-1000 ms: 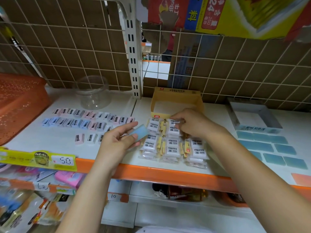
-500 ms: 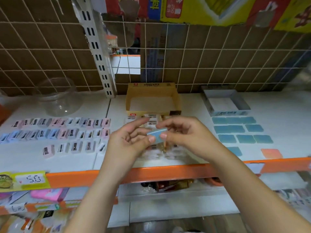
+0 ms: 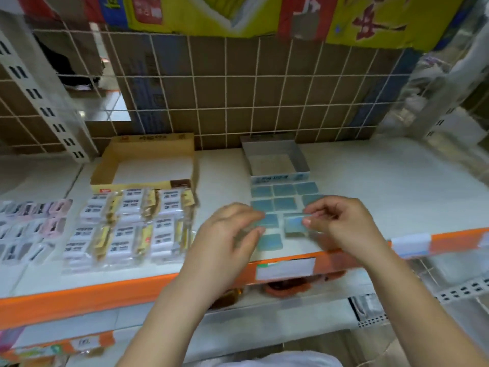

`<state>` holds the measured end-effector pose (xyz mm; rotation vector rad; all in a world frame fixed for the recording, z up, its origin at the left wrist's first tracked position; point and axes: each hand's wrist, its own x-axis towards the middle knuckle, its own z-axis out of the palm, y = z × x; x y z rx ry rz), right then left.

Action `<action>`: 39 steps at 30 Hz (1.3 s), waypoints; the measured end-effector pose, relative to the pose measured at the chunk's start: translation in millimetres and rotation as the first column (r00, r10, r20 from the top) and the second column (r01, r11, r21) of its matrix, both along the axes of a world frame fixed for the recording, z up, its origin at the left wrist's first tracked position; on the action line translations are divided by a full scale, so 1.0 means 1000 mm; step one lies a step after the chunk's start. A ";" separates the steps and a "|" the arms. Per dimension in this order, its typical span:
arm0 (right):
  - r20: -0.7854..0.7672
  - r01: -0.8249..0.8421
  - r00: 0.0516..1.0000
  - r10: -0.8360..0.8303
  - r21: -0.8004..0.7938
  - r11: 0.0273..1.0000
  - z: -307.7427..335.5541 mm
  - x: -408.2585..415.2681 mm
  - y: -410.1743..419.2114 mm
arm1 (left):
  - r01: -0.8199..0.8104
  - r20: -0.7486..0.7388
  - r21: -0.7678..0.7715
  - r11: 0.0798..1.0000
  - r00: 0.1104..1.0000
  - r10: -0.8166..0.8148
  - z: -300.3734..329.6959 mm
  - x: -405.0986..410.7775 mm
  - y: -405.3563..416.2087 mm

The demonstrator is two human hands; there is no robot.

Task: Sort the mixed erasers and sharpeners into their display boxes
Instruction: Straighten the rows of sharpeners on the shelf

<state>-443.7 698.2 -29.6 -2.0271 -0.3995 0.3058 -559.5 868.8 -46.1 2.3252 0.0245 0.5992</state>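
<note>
Several flat blue erasers lie in rows on the white shelf in front of an empty grey display box. My right hand pinches one blue eraser by its right end, just above the front rows. My left hand hovers beside it with loosely curled fingers and holds nothing that I can see. To the left, several wrapped white erasers lie before an empty yellow display box. Small pastel sharpeners lie in rows at the far left, blurred.
The shelf's orange front edge runs just below my wrists. A wire grid backed with brown cardboard closes the back. The white shelf surface stretches to the right of the grey box. Lower shelves hold more goods.
The view swung right from the white erasers to the blue ones. The blue eraser passed from my left hand to my right, and both hands moved right over the blue rows.
</note>
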 end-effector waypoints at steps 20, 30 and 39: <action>0.423 -0.188 0.817 0.392 -0.447 0.875 -0.035 0.017 -0.014 | -0.065 -0.216 0.287 0.956 0.968 0.130 -0.034 0.021 -0.027; 0.606 -0.420 0.543 0.582 -0.405 0.813 0.004 -0.027 0.086 | -0.404 -0.035 0.469 0.786 0.880 0.473 0.019 -0.054 0.026; 0.727 -0.566 0.366 0.581 -0.322 0.759 0.007 -0.126 0.206 | -0.616 -0.019 0.515 0.596 0.687 0.727 0.019 -0.181 0.124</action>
